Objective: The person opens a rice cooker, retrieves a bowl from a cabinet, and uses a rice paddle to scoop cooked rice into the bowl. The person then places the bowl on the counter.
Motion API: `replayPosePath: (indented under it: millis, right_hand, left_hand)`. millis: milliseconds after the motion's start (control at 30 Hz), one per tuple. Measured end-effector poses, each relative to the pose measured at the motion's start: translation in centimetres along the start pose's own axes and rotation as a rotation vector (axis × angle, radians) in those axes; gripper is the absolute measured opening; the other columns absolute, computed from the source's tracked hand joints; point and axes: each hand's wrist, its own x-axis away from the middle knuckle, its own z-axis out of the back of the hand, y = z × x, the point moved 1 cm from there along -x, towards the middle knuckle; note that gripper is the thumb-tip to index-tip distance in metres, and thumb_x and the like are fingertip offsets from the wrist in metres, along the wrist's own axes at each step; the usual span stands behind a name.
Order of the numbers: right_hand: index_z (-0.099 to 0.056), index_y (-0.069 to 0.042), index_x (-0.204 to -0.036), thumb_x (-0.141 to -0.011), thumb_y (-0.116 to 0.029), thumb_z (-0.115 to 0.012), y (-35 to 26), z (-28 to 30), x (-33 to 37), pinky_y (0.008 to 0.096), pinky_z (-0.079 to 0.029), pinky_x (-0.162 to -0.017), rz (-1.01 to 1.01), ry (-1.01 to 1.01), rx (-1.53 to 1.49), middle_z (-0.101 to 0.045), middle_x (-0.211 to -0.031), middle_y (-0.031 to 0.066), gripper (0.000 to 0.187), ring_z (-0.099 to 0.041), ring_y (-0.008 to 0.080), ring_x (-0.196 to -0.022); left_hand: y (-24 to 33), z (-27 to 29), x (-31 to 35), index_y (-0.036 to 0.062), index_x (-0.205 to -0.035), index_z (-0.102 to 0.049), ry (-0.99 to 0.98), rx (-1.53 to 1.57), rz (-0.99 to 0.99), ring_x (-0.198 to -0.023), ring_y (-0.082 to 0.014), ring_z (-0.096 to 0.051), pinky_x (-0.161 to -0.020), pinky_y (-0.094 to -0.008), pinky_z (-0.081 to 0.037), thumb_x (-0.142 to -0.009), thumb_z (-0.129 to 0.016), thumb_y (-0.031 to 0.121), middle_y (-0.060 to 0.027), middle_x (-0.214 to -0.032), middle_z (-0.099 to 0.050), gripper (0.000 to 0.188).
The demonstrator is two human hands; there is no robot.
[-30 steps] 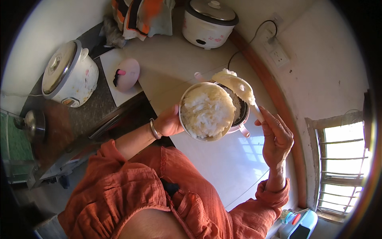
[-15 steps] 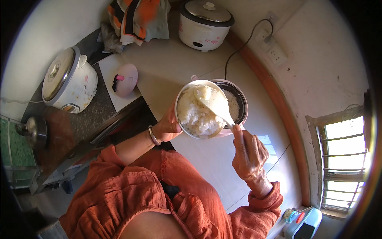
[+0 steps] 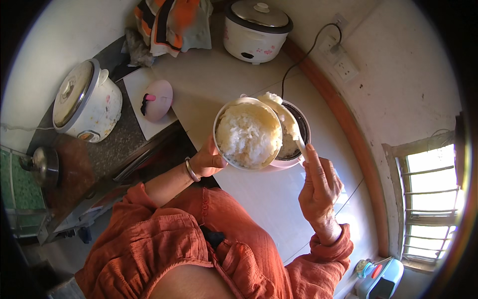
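My left hand (image 3: 208, 158) grips the rim of a round white bowl (image 3: 217, 144), thumb on the near side. Cooked white rice (image 3: 249, 134) fills much of it. In my right hand (image 3: 318, 187) is a white rice paddle (image 3: 293, 125) with rice clinging along its blade. The paddle hangs between the bowl's right edge and the small pink rice cooker (image 3: 304, 115). That cooker stands uncovered, its dark inner pot holding some rice, and the bowl hides its left part.
A pink lid (image 3: 160, 102) lies on a white board at the left. Larger rice cookers with metal lids stand at the far left (image 3: 102, 104) and the back (image 3: 256, 37). A black cord (image 3: 298, 65) runs from the wall sockets (image 3: 343, 62). A barred window (image 3: 430, 199) is at right.
The rice paddle has moved right, from over the bowl toward the pink cooker, with rice on it. My right hand shifted right, and the bowl moved slightly left.
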Motion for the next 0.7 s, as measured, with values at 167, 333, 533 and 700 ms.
replayPosePath:
  millis: [167, 333, 533, 700]
  right_hand:
    - [-0.059, 0.001, -0.116, -0.068, 0.011, -0.061, -0.7, -0.9, 0.7, 0.0314, -0.048, -0.053, 0.017, -0.093, 0.081, -0.060, -0.080, 0.0108, 0.049, -0.058, 0.0204, -0.062]
    - [-0.059, 0.001, -0.116, -0.066, 0.012, -0.060, -1.3, -2.0, 0.6, 0.0314, -0.048, -0.053, 0.046, -0.059, 0.056, -0.060, -0.079, 0.0109, 0.051, -0.059, 0.0201, -0.063]
    - [-0.058, 0.002, -0.117, -0.077, 0.010, -0.058, -0.4, -1.2, -0.3, 0.0302, -0.049, -0.054, -0.136, 0.039, -0.097, -0.060, -0.075, 0.0131, 0.041, -0.060, 0.0228, -0.060]
    - [-0.058, 0.003, -0.116, -0.089, 0.003, -0.052, -0.7, -1.3, -0.1, 0.0278, -0.049, -0.059, -0.271, 0.038, -0.287, -0.061, -0.073, 0.0127, 0.028, -0.062, 0.0177, -0.065]
  left_hand:
    - [-0.8, 1.2, -0.1, 0.0099, -0.142, -0.020, 0.016, -0.140, -0.056, -0.127, -0.0197, -0.037, -0.106, -0.0375, -0.033, -0.058, -0.088, 0.030, -0.0061, -0.137, -0.036, 0.110]
    - [-1.3, 0.9, 0.0, 0.0093, -0.142, -0.020, 0.058, -0.102, -0.075, -0.127, -0.0195, -0.037, -0.106, -0.0377, -0.034, -0.057, -0.089, 0.027, -0.0059, -0.136, -0.037, 0.111]
    - [-1.3, 1.2, -0.2, 0.0140, -0.144, -0.011, 0.016, -0.134, 0.002, -0.130, -0.0197, -0.034, -0.107, -0.0385, -0.033, -0.057, -0.089, 0.025, -0.0052, -0.141, -0.030, 0.117]
    - [-1.2, -0.1, -0.4, 0.0175, -0.146, -0.007, 0.040, -0.136, -0.081, -0.131, -0.0211, -0.033, -0.108, -0.0409, -0.032, -0.064, -0.079, 0.034, -0.0040, -0.144, -0.028, 0.110]
